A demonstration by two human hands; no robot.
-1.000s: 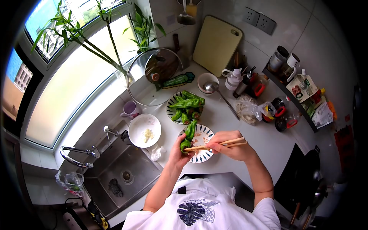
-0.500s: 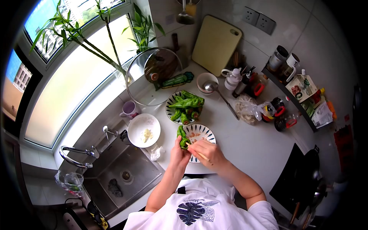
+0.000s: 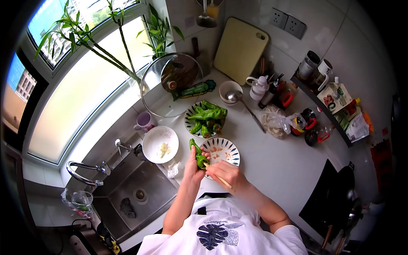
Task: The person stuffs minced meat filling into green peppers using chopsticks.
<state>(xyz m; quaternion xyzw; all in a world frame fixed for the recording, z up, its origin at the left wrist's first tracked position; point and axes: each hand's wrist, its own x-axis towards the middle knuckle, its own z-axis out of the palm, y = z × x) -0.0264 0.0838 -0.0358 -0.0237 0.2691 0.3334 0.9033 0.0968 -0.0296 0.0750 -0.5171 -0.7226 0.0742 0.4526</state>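
Observation:
My left hand is wrapped around a long green pepper, which stands up at a slant with its open end toward me. In my right hand are pale wooden chopsticks, their tips right at the pepper's open end. Both hands are over the near left edge of a plate with a leaf-patterned rim. Small pinkish pieces of food lie on that plate. Just beyond it, a matching plate is heaped with more green peppers.
Left of the plates, a white bowl holds pale pieces, beside the sink and a purple mug. A glass lid leans at the back. A ladle rests across a small bowl. Bottles and a plastic bag stand right.
My left hand and the pepper have shifted left and toward me, uncovering more of the plate. My right hand has moved slightly left and down with the chopsticks, which stay at the pepper's opening.

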